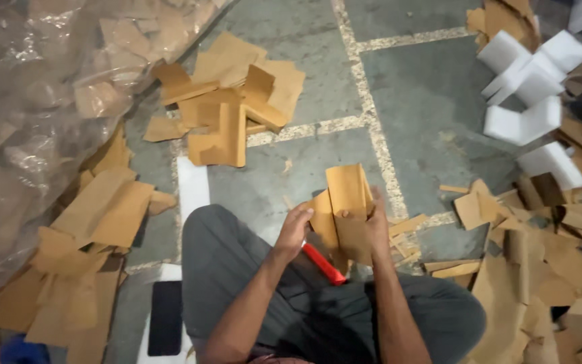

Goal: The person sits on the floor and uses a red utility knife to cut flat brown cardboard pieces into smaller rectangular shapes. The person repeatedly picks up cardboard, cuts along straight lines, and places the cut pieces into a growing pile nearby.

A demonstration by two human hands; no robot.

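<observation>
Head view shows both hands clamped on a folded brown cardboard corner piece (pixel 342 212) above the lap: left hand (pixel 296 226) grips its left edge, right hand (pixel 376 222) its right. It looks light, stiff, creasable, best held by the edges. A red tool (pixel 323 263) lies beneath, on the grey floor (pixel 426 87).

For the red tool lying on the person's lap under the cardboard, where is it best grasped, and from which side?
Probably by the exposed lower end of the red tool, coming from above and the right. Its upper end is hidden behind the folded cardboard piece held by the left hand and right hand. It lies slanted across the grey trousers, so fingers should close across its narrow width.
</observation>
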